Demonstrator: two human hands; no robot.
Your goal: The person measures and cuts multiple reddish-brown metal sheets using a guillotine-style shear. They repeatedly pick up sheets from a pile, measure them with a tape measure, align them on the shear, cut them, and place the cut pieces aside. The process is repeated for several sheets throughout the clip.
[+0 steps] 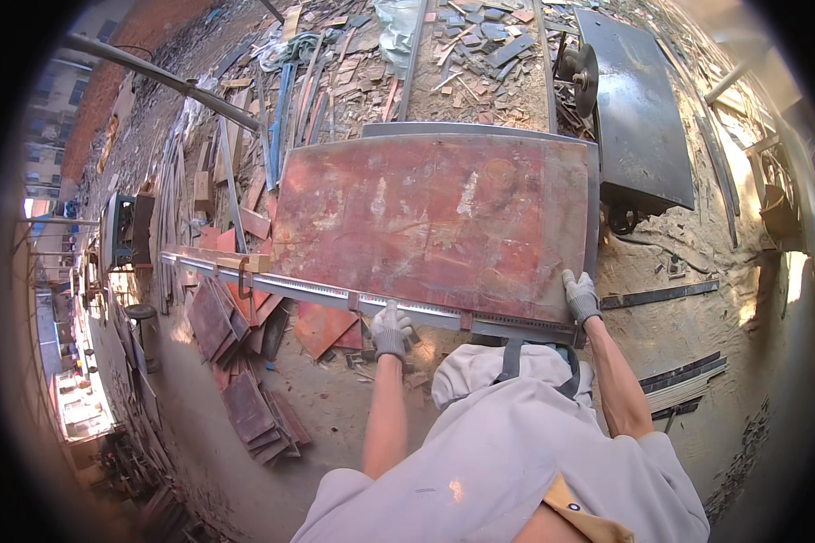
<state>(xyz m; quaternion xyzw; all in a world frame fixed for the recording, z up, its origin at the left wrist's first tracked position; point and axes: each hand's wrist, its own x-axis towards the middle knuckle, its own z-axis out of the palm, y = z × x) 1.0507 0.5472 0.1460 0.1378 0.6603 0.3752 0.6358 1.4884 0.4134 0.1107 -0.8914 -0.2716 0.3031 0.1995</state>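
Note:
A large, worn red-brown board point(407, 222) lies flat on a saw table with a metal edge point(594, 208). Along its near side runs a long metal rail with a ruler scale point(317, 290). My left hand point(391, 331), in a grey glove, touches the rail near its middle, with the fingers loosely apart and holding nothing. At the board's near right corner, my right hand point(581, 297), gloved too, is closed on the edge with its fingers together. The underside of the board is hidden.
Beyond the board stands a dark metal machine cover point(638, 109) beside a round disc point(586, 80). Stacked red board offcuts point(254, 412) lie on the floor at left. Dark strips point(684, 385) lie at right. Scrap wood point(480, 45) litters the far ground. A metal pole point(163, 77) slants at upper left.

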